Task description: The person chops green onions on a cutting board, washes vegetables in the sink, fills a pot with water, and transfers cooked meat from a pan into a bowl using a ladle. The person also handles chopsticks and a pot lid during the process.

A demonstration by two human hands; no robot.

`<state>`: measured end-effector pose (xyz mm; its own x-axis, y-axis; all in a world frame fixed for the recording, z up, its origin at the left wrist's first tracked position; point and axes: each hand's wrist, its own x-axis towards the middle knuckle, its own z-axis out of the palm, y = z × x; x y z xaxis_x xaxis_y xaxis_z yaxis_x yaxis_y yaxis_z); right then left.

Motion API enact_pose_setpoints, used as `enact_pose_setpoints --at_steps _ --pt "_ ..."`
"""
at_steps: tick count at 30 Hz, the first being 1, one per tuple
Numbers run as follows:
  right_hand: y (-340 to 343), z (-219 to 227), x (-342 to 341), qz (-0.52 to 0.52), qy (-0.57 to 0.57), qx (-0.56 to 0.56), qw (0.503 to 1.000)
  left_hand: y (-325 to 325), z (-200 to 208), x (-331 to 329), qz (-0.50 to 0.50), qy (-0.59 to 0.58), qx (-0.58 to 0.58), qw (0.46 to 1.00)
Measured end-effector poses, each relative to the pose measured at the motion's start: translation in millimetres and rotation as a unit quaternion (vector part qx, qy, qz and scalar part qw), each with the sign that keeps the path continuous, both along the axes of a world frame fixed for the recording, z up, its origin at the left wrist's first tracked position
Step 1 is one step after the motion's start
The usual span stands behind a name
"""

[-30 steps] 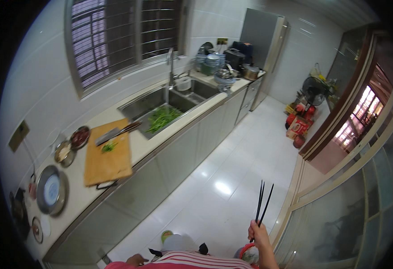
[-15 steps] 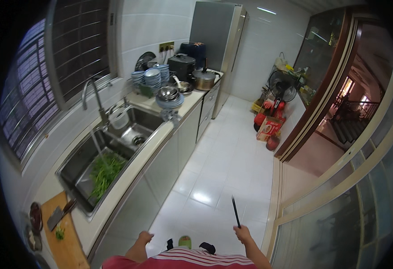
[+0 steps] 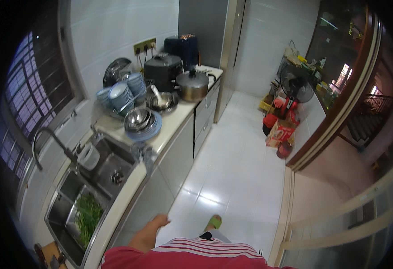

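My left hand (image 3: 161, 219) hangs over the floor beside the sink cabinet (image 3: 136, 219). It holds nothing, and its fingers are loosely curled. Outside the view is my right hand; a small dark tip (image 3: 261, 253) shows by the shirt's lower right, but I cannot tell what it belongs to. Nearest on the left, the double steel sink (image 3: 53, 215) holds a heap of leafy greens (image 3: 89, 219) in its near basin. A white plastic container (image 3: 88, 156) sits at the far basin, by the curved tap (image 3: 53, 136). One green slipper (image 3: 214, 222) is on my foot.
The counter carries stacked blue bowls (image 3: 120, 95), steel bowls (image 3: 137, 117), a lidded pot (image 3: 193, 85) and a black cooker (image 3: 162, 71). A fan (image 3: 297, 84) and a red-and-white carton (image 3: 280, 133) stand right, near the sliding door's frame (image 3: 326, 134). A cutting board (image 3: 51, 253) shows lower left.
The view has moved forward along the counter and tilted. My right hand, with its thin dark stick, has left the view. One foot in a green slipper has come forward.
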<state>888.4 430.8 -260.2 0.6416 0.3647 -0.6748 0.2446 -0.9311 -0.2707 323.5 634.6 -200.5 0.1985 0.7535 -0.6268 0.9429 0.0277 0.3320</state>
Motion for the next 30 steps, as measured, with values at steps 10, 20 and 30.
enact_pose_setpoints --at_steps 10,20,30 --pt "578 127 -21 0.337 -0.104 0.374 0.858 78 29 26 0.483 -0.205 -0.047 0.85" --pt "911 331 -148 0.512 -0.214 0.453 0.698 213 -130 69 0.174 -0.039 -0.017 0.984" --pt "1134 335 -306 0.71 -0.199 0.572 0.361 394 31 98 0.728 -0.314 0.065 0.606"
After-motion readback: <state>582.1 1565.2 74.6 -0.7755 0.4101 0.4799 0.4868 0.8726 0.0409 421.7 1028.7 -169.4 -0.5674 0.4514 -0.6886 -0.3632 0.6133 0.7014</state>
